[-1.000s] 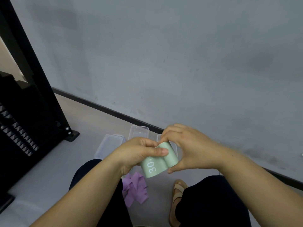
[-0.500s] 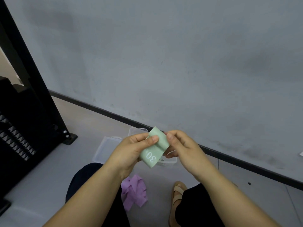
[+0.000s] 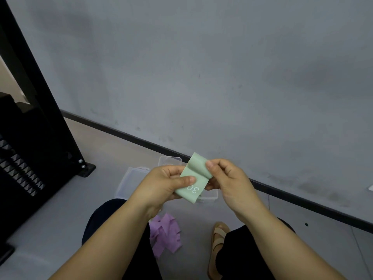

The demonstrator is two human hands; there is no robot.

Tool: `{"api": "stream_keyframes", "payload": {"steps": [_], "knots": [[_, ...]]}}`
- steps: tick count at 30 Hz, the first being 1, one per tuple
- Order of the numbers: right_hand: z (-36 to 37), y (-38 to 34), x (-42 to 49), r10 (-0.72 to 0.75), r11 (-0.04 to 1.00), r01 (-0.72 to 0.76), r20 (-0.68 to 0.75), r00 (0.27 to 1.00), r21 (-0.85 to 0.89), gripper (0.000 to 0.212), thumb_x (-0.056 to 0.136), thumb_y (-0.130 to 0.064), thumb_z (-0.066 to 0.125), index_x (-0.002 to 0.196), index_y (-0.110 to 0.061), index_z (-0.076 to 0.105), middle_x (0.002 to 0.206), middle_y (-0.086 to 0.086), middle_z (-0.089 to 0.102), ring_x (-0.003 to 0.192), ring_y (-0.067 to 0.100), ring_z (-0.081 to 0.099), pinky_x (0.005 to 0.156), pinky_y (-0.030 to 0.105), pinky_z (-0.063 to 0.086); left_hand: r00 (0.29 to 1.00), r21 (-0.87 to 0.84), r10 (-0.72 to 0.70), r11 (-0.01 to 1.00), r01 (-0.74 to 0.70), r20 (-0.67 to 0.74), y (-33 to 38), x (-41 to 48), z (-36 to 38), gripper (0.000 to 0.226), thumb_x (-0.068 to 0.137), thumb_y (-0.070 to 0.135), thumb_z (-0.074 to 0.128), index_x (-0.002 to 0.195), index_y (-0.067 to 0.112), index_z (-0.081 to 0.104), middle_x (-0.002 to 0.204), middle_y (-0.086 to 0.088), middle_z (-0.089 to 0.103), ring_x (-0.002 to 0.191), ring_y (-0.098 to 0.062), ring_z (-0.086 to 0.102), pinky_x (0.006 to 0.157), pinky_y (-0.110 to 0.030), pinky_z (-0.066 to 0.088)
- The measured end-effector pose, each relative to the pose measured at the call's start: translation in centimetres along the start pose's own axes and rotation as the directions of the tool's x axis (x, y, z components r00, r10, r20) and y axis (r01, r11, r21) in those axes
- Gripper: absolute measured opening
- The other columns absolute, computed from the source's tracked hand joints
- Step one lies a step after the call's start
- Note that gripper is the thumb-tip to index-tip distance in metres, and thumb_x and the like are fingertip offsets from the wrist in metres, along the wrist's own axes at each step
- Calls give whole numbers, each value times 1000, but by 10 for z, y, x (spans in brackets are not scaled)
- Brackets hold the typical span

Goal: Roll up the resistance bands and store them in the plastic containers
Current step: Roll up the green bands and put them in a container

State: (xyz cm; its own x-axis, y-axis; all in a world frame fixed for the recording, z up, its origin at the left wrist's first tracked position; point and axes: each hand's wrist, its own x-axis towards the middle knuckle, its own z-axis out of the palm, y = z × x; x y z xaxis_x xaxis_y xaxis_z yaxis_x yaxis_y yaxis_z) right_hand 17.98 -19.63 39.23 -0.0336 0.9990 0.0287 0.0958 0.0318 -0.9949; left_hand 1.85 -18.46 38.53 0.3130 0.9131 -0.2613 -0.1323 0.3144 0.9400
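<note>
A pale green resistance band (image 3: 195,178), folded flat and printed with "30", is held in the air between both hands. My left hand (image 3: 161,184) pinches its lower left part with the thumb on top. My right hand (image 3: 226,178) pinches the folded upper right edge. A crumpled purple band (image 3: 165,235) lies on the floor between my legs. Clear plastic containers sit on the floor beyond the hands: one (image 3: 169,160) near the wall, one (image 3: 210,196) mostly hidden under my right hand, and a flat clear lid (image 3: 129,181) to the left.
A grey wall with a black skirting board (image 3: 302,201) runs behind the containers. A black metal frame with a bolted foot (image 3: 84,168) stands at the left. My dark-trousered knees and a sandalled foot (image 3: 218,247) fill the bottom.
The green band went from a doubled bulge to a flatter fold. Both hands rose slightly, and my right hand shifted from covering the band's top to pinching its upper right edge.
</note>
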Motion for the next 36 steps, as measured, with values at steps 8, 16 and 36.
{"api": "stream_keyframes", "payload": {"steps": [8,16,36], "knots": [[2,7,2,-80,991,77,-21,997,-110,10,82,-21,66,87,-28,63,85,15,65,72,16,58,71,38,52,999,-50,-22,999,21,-36,-7,1,2,15,78,3,68,92,8,69,83,-9,74,73,-16,70,62,-24,55],[2,13,0,-198,961,197,14,980,-196,36,75,-18,75,86,-51,64,84,-12,66,74,5,56,73,34,51,999,-145,-20,989,24,27,-9,3,-1,38,68,11,68,105,4,67,92,-10,72,87,-20,70,81,-30,57],[2,11,-2,-5,996,10,59,998,-93,12,91,-24,55,97,-31,61,96,-4,64,84,14,64,75,28,56,998,-193,30,981,-20,48,-8,0,-1,39,74,20,63,108,3,66,103,-16,71,95,-25,69,75,-26,57]]}}
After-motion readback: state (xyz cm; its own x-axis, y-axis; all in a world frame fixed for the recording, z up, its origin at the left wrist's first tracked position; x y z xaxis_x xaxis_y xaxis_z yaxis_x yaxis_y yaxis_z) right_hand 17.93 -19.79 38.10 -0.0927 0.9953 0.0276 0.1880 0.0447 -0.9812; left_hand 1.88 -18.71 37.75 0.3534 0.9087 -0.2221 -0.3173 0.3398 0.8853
